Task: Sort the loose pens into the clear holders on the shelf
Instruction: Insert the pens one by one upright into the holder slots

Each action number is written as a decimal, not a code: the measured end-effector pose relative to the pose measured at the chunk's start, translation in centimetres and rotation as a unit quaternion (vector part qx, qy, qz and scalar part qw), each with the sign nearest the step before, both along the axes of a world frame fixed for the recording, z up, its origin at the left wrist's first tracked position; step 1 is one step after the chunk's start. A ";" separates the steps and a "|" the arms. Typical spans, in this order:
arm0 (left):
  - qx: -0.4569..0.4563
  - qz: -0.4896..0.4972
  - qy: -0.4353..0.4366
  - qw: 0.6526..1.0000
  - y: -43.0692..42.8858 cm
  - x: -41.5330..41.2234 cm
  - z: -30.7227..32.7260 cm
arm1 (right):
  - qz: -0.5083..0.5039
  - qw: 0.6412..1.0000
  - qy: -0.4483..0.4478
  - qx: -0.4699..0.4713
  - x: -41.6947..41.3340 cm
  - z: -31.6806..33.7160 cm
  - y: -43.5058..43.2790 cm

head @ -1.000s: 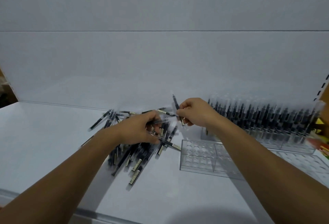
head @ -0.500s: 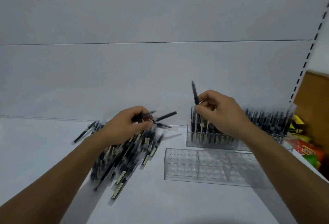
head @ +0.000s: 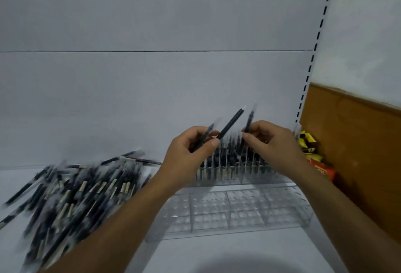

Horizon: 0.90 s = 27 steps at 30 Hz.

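Note:
A heap of loose dark pens lies on the white shelf at the left. My left hand grips two dark pens that point up and to the right. My right hand pinches a single dark pen, held nearly upright. Both hands hover above the rear clear holder, which is packed with upright pens. In front of it stands a second clear holder with bare dimpled compartments.
A slotted shelf upright runs up the right side, with a brown panel beyond it. Yellow and red packets lie at the right end of the holders. The white shelf back wall rises close behind.
My left hand lifted off the heap with two pens and came right, up beside my right hand. The view swung right, so the holders now sit near the centre.

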<state>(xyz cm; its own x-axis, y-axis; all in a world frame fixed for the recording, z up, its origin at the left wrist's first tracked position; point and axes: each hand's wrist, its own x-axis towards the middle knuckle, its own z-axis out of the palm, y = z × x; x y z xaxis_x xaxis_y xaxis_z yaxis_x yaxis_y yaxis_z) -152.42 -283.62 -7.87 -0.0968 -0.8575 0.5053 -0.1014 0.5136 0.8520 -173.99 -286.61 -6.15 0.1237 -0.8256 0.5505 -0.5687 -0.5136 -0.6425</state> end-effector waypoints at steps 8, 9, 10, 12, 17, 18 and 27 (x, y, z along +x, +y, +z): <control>0.014 0.011 0.025 1.000 -0.1 -1.7 -1.5 | -0.007 0.999 0.044 0.026 -0.4 -1.6 -0.9; 0.020 0.013 0.031 0.999 -0.1 -1.7 -1.5 | -0.010 0.999 0.046 0.026 -0.4 -1.6 -0.9; 0.024 0.016 0.037 0.999 -0.1 -1.7 -1.6 | -0.016 0.998 0.051 0.023 -0.4 -1.5 -0.9; 0.028 0.019 0.048 0.998 -0.1 -1.6 -1.6 | -0.028 0.997 0.073 0.017 -0.5 -1.5 -0.9; 0.024 0.012 0.033 0.999 0.0 -1.6 -1.6 | -0.050 0.977 0.195 0.068 -0.2 -2.0 -0.7; 0.025 0.013 0.028 0.999 0.0 -1.6 -1.7 | -0.057 0.970 0.226 0.075 0.0 -2.0 -0.6; 0.036 0.008 -0.003 0.999 0.0 -1.7 -1.7 | -0.031 0.987 0.133 0.082 -0.8 -1.3 0.7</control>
